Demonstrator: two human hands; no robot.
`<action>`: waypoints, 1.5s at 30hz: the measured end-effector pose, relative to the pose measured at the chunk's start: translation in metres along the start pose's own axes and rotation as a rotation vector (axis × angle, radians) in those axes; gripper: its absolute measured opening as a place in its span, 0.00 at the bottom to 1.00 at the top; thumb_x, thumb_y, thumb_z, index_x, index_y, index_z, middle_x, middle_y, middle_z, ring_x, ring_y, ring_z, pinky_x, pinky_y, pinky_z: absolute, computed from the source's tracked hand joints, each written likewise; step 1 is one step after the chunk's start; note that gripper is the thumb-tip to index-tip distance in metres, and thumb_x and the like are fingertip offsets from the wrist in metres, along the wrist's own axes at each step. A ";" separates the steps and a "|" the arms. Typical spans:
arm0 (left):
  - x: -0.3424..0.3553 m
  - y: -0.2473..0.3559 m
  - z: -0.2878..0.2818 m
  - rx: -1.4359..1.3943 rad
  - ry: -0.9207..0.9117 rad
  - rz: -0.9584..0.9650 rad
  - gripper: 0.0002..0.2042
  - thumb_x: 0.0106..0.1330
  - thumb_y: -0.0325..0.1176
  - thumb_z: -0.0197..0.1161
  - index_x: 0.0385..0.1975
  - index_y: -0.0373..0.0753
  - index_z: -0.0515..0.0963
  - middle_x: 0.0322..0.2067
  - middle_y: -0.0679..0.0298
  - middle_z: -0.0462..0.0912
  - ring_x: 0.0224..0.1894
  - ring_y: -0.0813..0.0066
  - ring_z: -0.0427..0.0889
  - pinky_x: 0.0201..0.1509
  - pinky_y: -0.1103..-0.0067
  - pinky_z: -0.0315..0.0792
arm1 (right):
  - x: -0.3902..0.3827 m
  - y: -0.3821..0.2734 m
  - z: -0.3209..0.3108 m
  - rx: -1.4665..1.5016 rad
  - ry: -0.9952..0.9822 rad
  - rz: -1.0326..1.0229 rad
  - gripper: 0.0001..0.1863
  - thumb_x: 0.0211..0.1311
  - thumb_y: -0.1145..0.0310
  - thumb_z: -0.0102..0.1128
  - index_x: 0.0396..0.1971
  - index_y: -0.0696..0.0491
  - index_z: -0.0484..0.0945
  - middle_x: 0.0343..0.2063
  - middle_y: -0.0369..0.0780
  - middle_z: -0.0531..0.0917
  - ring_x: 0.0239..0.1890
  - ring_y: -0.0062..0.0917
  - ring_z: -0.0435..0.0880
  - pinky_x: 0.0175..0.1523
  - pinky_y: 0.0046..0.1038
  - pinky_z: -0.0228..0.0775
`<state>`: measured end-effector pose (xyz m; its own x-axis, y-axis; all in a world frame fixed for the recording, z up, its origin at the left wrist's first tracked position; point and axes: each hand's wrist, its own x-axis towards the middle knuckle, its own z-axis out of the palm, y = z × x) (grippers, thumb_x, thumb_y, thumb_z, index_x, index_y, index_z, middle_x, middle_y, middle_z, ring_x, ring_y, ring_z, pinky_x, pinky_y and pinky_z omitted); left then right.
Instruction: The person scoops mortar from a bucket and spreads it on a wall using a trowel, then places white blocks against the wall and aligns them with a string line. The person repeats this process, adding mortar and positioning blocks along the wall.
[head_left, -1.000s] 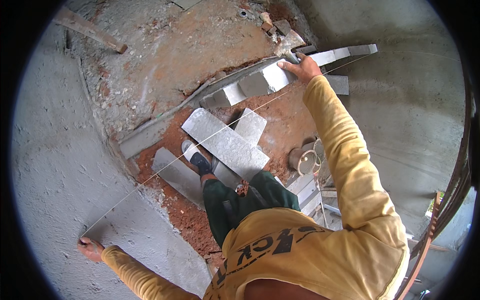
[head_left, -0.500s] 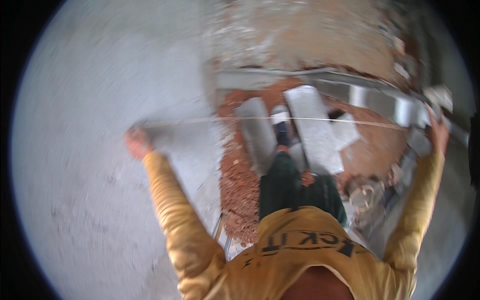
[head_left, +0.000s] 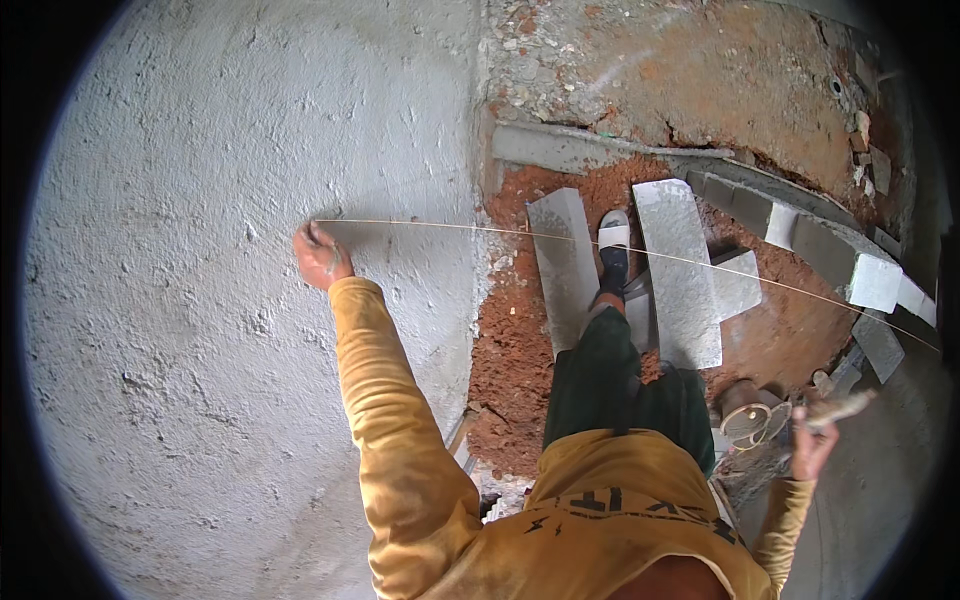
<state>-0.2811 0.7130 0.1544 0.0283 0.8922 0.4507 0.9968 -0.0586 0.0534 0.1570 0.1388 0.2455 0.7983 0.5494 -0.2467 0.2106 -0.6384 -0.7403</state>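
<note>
My left hand (head_left: 322, 258) is against the rough grey plastered wall (head_left: 220, 300), its fingers closed on the end of a thin pale string (head_left: 570, 238). The string runs taut to the right, over the grey blocks and past my foot, to the far right edge. At the lower right my right hand (head_left: 814, 450) is closed around a pale flat piece (head_left: 840, 408), blurred by motion; I cannot make out whether the string joins it.
Two long grey blocks (head_left: 566, 255) lie on red soil (head_left: 510, 400), either side of my sandalled foot (head_left: 613, 237). A curved row of blocks (head_left: 835, 255) stands at right. A bucket (head_left: 745, 412) sits near my right hand.
My right hand has come down and toward me from the far end of the block row, carrying the pale piece. My left hand stays at the wall with the string.
</note>
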 end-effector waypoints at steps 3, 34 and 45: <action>0.002 0.001 -0.001 -0.066 0.025 -0.010 0.09 0.64 0.35 0.56 0.37 0.38 0.79 0.34 0.57 0.83 0.32 0.60 0.82 0.38 0.72 0.75 | -0.019 0.016 0.045 0.095 -0.231 0.364 0.07 0.54 0.72 0.65 0.28 0.58 0.76 0.27 0.34 0.77 0.30 0.17 0.73 0.37 0.23 0.66; 0.024 -0.062 0.039 0.060 -0.144 0.036 0.15 0.66 0.40 0.50 0.48 0.47 0.77 0.47 0.64 0.80 0.46 0.64 0.80 0.46 0.73 0.72 | -0.029 0.044 0.084 -0.144 -0.469 0.515 0.37 0.51 0.45 0.65 0.46 0.67 0.74 0.22 0.53 0.81 0.28 0.33 0.84 0.38 0.31 0.74; -0.031 -0.032 0.119 -0.421 -0.263 0.083 0.19 0.68 0.39 0.48 0.53 0.36 0.73 0.49 0.55 0.78 0.50 0.63 0.77 0.53 0.71 0.71 | -0.054 0.072 0.064 -0.086 -0.333 0.659 0.23 0.53 0.52 0.65 0.40 0.56 0.81 0.35 0.45 0.84 0.40 0.34 0.83 0.49 0.33 0.72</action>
<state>-0.3056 0.7400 0.0326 0.1784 0.9563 0.2316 0.8758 -0.2616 0.4057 0.0926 0.0974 0.1655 0.5641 0.1635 -0.8094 -0.1983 -0.9247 -0.3250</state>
